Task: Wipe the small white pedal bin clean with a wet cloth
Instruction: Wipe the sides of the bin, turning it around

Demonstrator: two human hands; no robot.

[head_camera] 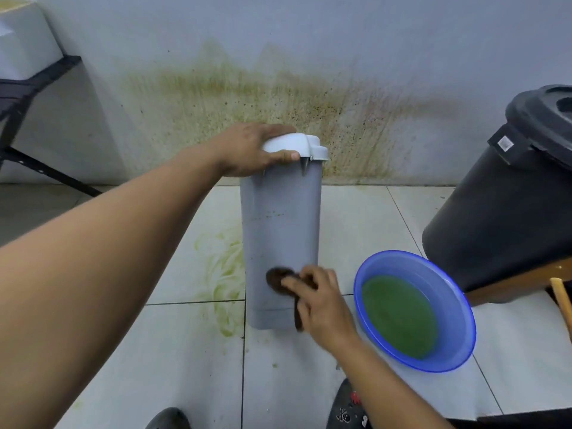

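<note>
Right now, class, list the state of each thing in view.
pedal bin: upright, lid shut.
cloth: pressed against the bin's lower front.
left hand: grips the lid.
right hand: holds the cloth.
blue basin: holds greenish water.
black bin: closed.

Blue basin (461, 314) at 4 o'clock on white floor tiles (526, 351), holding shallow green liquid (399, 317). Large black lidded bin (495, 218) at 3 o'clock, just behind the basin. Brown wooden edge (510, 283) and pale stick (561, 301) far right, at 4 o'clock. Wall at 12 o'clock: broad yellow-green speckled stain (247, 88). Green smears (223, 274) on tiles at 7 o'clock. White box (21, 41) on black frame (31, 85) at 10 o'clock.
</note>
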